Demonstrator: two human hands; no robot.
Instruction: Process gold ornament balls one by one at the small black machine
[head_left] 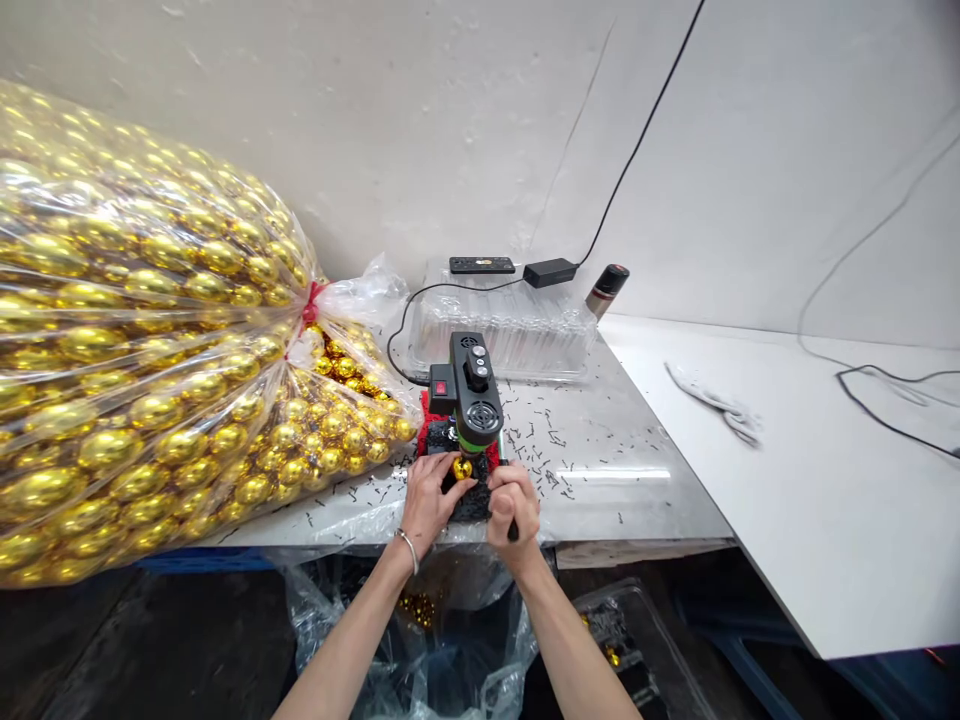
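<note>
A small black bench machine [478,395] with a red switch stands on the grey table, its round head over a shiny gold ball [462,468]. My left hand [433,498] holds the ball between thumb and fingers under the head. A bracelet circles my left wrist. My right hand [514,508] is closed around a black lever handle [513,531] at the machine's right side. Red and black material lies around the machine's base, and black shavings are scattered on the table around it.
Large clear bags of gold balls [150,350] fill the left. Behind the machine are a clear plastic tray [510,335], a power adapter [550,272], a remote [481,265] and a spray can [609,288]. A glove [716,405] lies right; an open plastic bag [427,660] hangs below.
</note>
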